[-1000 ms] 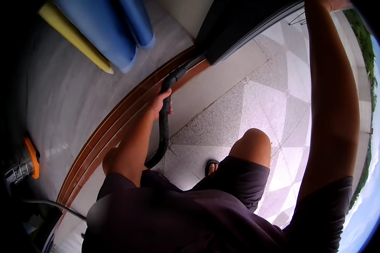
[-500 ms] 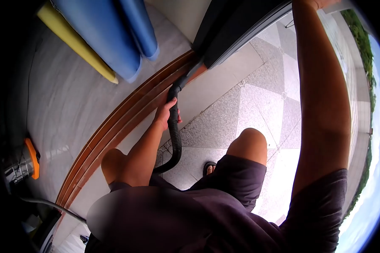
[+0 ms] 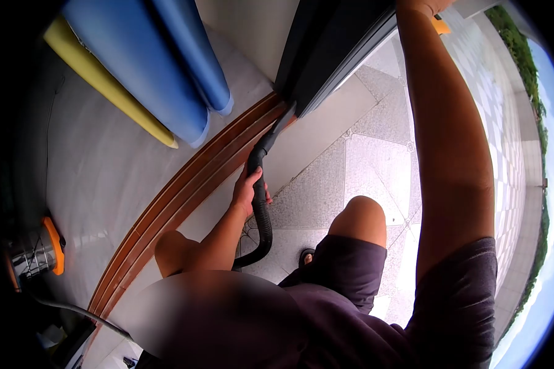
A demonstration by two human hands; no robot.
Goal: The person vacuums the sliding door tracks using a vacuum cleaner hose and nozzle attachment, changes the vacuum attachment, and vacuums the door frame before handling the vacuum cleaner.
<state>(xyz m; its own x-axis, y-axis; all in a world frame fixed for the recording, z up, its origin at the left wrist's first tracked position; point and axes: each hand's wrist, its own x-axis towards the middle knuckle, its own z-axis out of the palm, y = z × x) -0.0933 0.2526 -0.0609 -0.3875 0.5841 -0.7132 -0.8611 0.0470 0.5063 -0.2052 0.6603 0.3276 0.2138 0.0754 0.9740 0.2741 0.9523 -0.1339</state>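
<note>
My left hand (image 3: pixel 250 192) is wrapped round the black ribbed vacuum hose (image 3: pixel 263 224), just below its bent handle end. A narrow black nozzle (image 3: pixel 282 125) runs up from there, its tip on the brown sliding-door track (image 3: pixel 188 178) close to the foot of the dark door frame (image 3: pixel 335 43). High at the top edge, my right hand (image 3: pixel 426 6) is beside the upper part of that frame. The picture cuts it off, and its fingers are mostly hidden, so its grip does not show.
Blue rolls (image 3: pixel 141 67) and a yellow roll (image 3: pixel 111 83) hang or stand over the grey floor (image 3: pixel 86 178) on the left. An orange-and-clear vacuum canister (image 3: pixel 40 249) sits lower left, a grey cord (image 3: pixel 83 313) below it. Speckled tiles (image 3: pixel 314 178) lie outside the track.
The view has shifted slightly, so the rolls, canister and track appear lower. My left hand still grips the hose, with the nozzle tip still at the track near the door frame.
</note>
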